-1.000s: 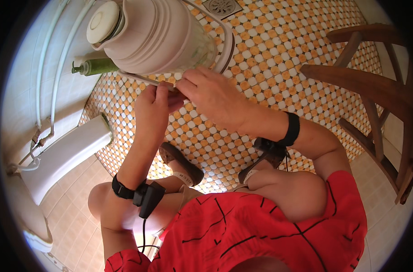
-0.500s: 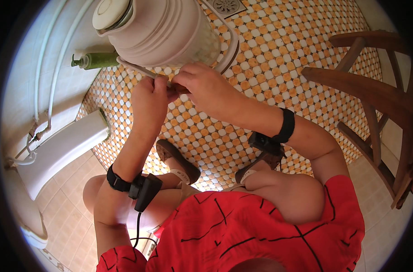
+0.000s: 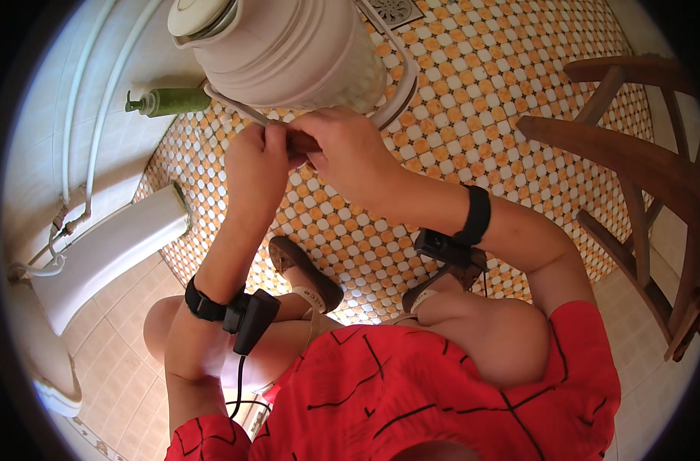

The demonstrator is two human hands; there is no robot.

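Wet-rm type floor (image 3: 473, 161), orange/wht mosaic tile. Lidded jug (image 3: 288, 58) sits just ahead of hands, upper frame. L hand (image 3: 254, 169) & R hand (image 3: 354, 150) meet at pale curved strip (image 3: 239, 106) on jug's near side; fingers curled, contents hidden, can't tell if gripping. Jug prob. rigid, smooth, heavy if full; suggest two-handed hold round body. Grn pump bottle (image 3: 177, 101) hampers L access. Wooden frame (image 3: 619, 144) well apart, R.

Orange-and-white mosaic floor (image 3: 473, 146) is spreading around the drain (image 3: 394, 11). Right of the drain, wooden furniture (image 3: 611, 142) is standing; left of it, pale pipes (image 3: 104, 115) are running along a tiled wall (image 3: 146, 73). Below and left of it, light is catching a white fixture (image 3: 115, 250).
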